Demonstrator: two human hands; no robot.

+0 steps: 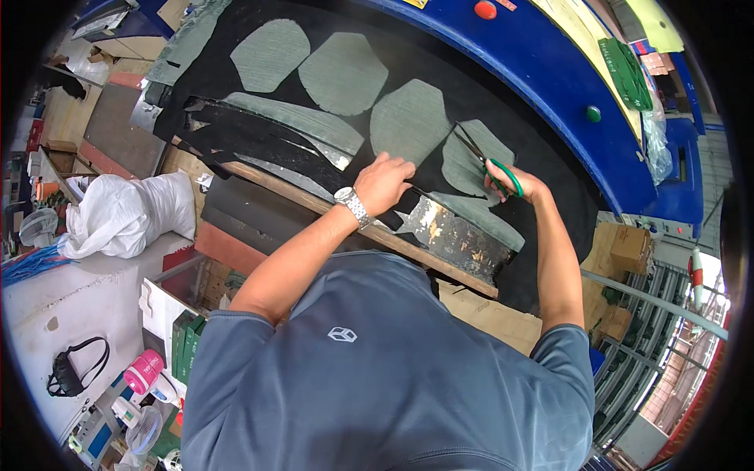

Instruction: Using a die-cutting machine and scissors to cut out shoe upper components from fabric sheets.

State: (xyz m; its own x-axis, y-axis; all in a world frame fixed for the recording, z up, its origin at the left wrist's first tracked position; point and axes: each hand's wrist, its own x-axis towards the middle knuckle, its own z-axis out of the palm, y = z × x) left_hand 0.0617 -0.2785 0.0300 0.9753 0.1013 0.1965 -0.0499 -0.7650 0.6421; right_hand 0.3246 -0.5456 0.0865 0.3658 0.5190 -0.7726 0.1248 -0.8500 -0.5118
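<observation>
My right hand (520,185) is closed round the green handles of a pair of scissors (473,146). The dark blades point up and to the left, over a grey-green cut piece (476,161). My left hand (382,186) has its fingers curled at the near edge of the black sheet (314,169), and a strip of the black material shows just under it. Several rounded grey-green pieces, such as this one (408,122), lie on the black sheet beyond my hands. A worn metal plate (459,231) lies between my left hand and the near right edge.
A wooden bar (275,182) runs along the near edge. Past the sheet curves a blue machine beam (503,67) with a red button (485,9) and a green button (593,114). To the left stands a white sack (133,213); cardboard boxes (631,249) sit at the right.
</observation>
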